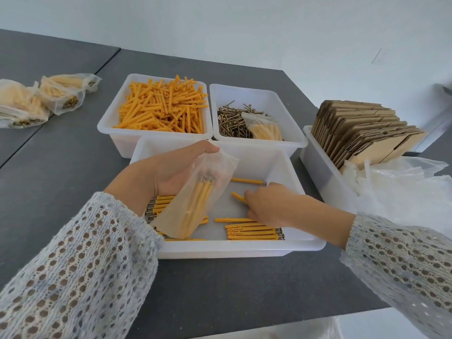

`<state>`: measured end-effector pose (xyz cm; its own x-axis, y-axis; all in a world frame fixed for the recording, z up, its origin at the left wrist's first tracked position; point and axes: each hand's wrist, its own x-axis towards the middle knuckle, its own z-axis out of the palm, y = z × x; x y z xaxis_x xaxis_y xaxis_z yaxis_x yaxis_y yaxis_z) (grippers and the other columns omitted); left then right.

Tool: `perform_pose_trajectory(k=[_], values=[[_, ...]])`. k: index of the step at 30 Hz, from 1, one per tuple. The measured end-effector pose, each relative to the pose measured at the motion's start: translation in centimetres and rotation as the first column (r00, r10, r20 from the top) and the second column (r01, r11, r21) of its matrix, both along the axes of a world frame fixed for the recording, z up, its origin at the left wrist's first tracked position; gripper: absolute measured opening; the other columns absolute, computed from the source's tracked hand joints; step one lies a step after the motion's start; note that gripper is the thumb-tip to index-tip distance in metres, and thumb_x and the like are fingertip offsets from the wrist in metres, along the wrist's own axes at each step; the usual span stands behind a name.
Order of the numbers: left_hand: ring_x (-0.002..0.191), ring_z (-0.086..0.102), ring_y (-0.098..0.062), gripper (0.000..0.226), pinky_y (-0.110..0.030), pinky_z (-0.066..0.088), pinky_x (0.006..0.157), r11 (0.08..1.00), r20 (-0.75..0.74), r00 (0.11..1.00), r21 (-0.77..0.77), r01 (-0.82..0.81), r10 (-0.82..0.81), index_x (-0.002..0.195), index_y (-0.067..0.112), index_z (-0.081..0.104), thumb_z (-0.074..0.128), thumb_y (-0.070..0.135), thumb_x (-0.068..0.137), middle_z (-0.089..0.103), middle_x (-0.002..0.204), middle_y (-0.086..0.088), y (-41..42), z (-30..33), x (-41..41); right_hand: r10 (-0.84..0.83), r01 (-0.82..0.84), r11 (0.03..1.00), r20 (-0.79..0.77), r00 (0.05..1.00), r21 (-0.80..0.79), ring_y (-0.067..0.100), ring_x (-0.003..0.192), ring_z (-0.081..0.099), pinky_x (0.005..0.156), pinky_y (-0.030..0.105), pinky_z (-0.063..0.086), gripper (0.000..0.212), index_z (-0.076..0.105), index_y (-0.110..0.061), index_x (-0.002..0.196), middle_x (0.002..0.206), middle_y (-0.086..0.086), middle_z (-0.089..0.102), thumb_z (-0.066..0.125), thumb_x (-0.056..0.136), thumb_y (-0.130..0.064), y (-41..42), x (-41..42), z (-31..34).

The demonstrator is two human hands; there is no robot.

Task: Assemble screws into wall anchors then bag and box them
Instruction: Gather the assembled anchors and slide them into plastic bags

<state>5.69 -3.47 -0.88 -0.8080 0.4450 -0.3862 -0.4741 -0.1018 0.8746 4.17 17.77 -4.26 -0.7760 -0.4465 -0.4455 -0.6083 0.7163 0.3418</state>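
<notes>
Bagging is underway: the left hand (pixel 171 172) holds a part-filled bag (pixel 195 199). The right hand (pixel 266 206) pinches an assembled anchor (pixel 238 197) in the near tray (pixel 220 250). Boxing looks untouched.

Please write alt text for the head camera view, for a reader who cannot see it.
A person's left hand holds a clear bag of assembled anchors over a white tray, while the right hand picks up one more anchor. Behind stand bins of orange anchors, screws and flat cardboard boxes.
</notes>
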Motion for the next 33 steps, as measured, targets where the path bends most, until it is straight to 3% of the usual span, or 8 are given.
perform_pose_trajectory(k=[5,9,14,18,23,26,28,33], values=[[0.061,0.065,-0.016,0.032,-0.027,0.055,0.056,1.0,0.021,1.0,0.011,-0.008,0.008,0.114,0.012,0.059,0.049,0.037,0.095,0.069,0.079,-0.007,0.0,0.1,0.1,-0.116,0.127,0.989,0.125,0.985,-0.082,0.016,0.062,0.042,0.053,0.028,0.032,0.012,0.044,-0.011,0.102,0.076,0.002,0.046,0.036,0.104,-0.02,-0.5,-0.8,1.9],[0.066,0.064,-0.018,0.037,-0.028,0.055,0.06,1.0,0.006,1.0,0.018,0.008,-0.008,0.116,0.012,0.06,0.053,0.038,0.091,0.067,0.085,-0.008,-0.2,-0.1,0.0,-0.144,0.171,0.972,0.167,0.975,-0.162,0.023,0.079,0.053,0.068,0.034,0.05,0.008,0.047,-0.017,0.107,0.088,0.007,0.055,0.04,0.103,-0.015,-0.2,-2.8,5.8],[0.072,0.061,-0.02,0.035,-0.032,0.053,0.067,0.999,-0.029,0.999,-0.014,0.029,-0.029,0.115,0.014,0.062,0.056,0.039,0.09,0.065,0.091,-0.01,-0.3,-0.3,-0.2,-0.216,0.257,0.922,0.165,0.962,-0.289,0.014,0.058,0.05,0.054,0.023,0.044,0.012,0.048,-0.028,0.097,0.071,-0.004,0.052,0.042,0.101,-0.018,0.1,-4.7,11.8],[0.074,0.061,-0.019,0.038,-0.033,0.052,0.069,0.999,-0.046,0.998,0.01,0.053,-0.052,0.115,0.015,0.062,0.066,0.037,0.085,0.065,0.092,-0.009,-0.1,-0.3,-0.2,-0.139,0.166,0.96,0.13,0.982,-0.225,0.016,0.059,0.042,0.049,0.021,0.036,0.031,0.053,-0.02,0.083,0.067,0.0,0.049,0.034,0.102,-0.006,-1.3,-4.9,14.8],[0.077,0.063,-0.017,0.029,-0.028,0.055,0.069,0.991,-0.086,0.991,0.079,0.107,-0.1,0.106,0.021,0.072,0.06,0.033,0.083,0.07,0.093,-0.005,0.2,-0.2,-0.1,-0.006,0.01,0.999,0.095,0.995,-0.034,0.02,0.072,0.052,0.054,0.023,0.034,0.028,0.062,-0.017,0.097,0.079,0.003,0.053,0.034,0.103,-0.012,-4.4,-3.5,15.5],[0.1,0.053,-0.027,0.033,-0.03,0.052,0.082,0.981,-0.145,0.979,0.113,0.158,-0.141,0.112,0.028,0.076,0.054,0.029,0.088,0.063,0.116,-0.009,0.4,-0.1,0.2,0.057,-0.063,0.997,0.106,0.993,0.054,0.024,0.08,0.056,0.056,0.023,0.034,0.029,0.063,-0.018,0.098,0.079,0.001,0.053,0.035,0.102,-0.011,-6.1,-3.1,15.0],[0.112,0.049,-0.027,0.042,-0.032,0.049,0.089,0.978,-0.174,0.975,0.135,0.162,-0.138,0.128,0.019,0.065,0.052,0.026,0.089,0.058,0.128,-0.009,0.5,-0.1,0.2,0.081,-0.096,0.99,0.136,0.987,0.101,0.023,0.078,0.054,0.061,0.024,0.04,0.026,0.063,-0.017,0.099,0.08,0.003,0.053,0.037,0.102,-0.013,-6.9,-2.9,14.6],[0.085,0.069,-0.014,0.03,-0.026,0.058,0.074,0.967,-0.156,0.981,0.212,0.144,-0.112,0.101,0.019,0.079,0.055,0.018,0.083,0.071,0.099,-0.004,0.4,0.2,0.3,0.083,-0.074,0.996,0.256,0.963,-0.046,0.016,0.068,0.057,0.061,0.022,0.045,0.017,0.064,-0.014,0.101,0.077,0.0,0.06,0.048,0.097,-0.014,-7.7,-3.3,14.0]])
